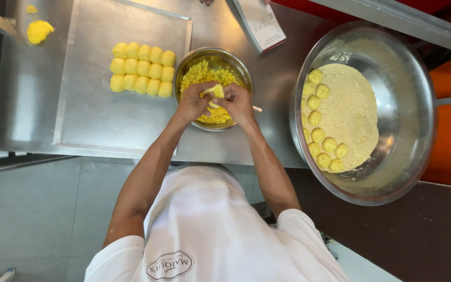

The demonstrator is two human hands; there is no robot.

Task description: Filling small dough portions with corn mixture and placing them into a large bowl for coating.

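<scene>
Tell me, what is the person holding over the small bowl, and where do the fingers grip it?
A pale lump of dough, pinched from both sides between the left hand and right hand, above the bowl of yellow filling.

Bare tray (pixel 105 115) left; big bowl (pixel 418 104) crowding the right

You see bright yellow dough pieces (pixel 142 69) on a grey steel tray (pixel 95 115), yellow filling (pixel 204 75) in a silver bowl (pixel 184 62), and pale beige crumbs (pixel 348 115).
</scene>
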